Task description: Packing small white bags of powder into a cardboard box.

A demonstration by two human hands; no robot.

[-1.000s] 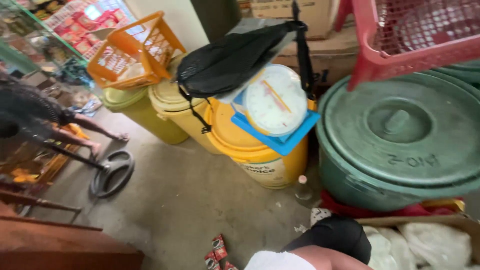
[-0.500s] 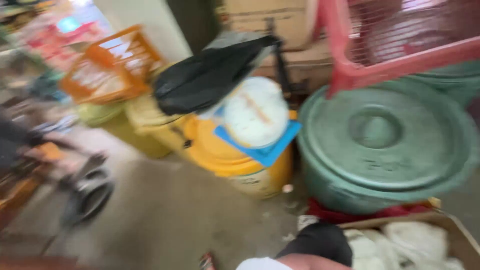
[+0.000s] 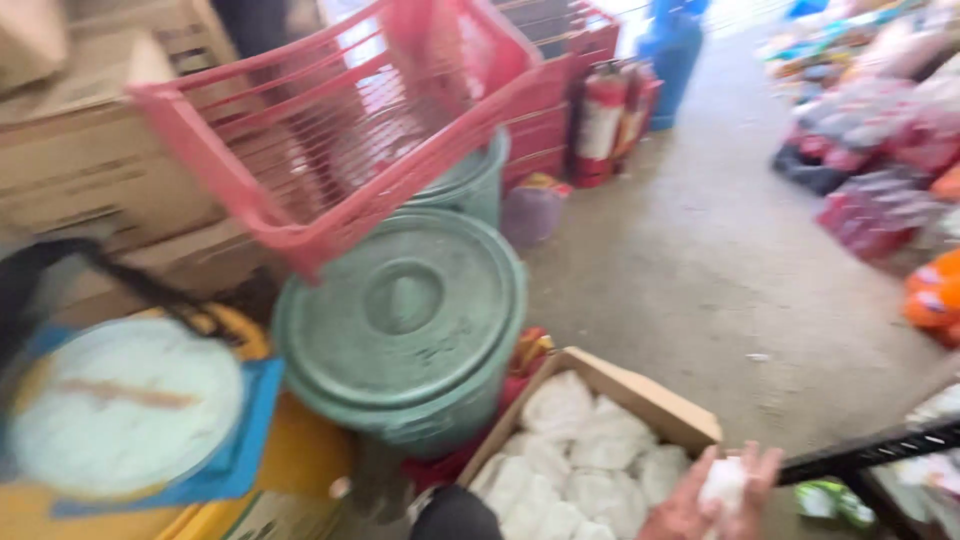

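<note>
White bag [image 3: 722,482], small and knotted, lower right of frame: pinched between the fingers of 1 hand [image 3: 700,500], just above the near corner of the cardboard box [image 3: 640,395]. Which hand cannot be told from the blur; the other hand not in view.
Cardboard box, lower centre: open, holding many like white bags [image 3: 580,450], piled loosely, well filled.
Green bin [image 3: 400,330], centre: lid on, touching the box's left side.
Red crate [image 3: 330,130], upper left: tilted, resting over a 2nd green bin behind.
Yellow bucket [image 3: 290,470], lower left: carrying a round white scale [image 3: 120,415] on a blue tray.
Judged state of work: 1 bag lifted clear, the many others lying untouched in the box.
</note>
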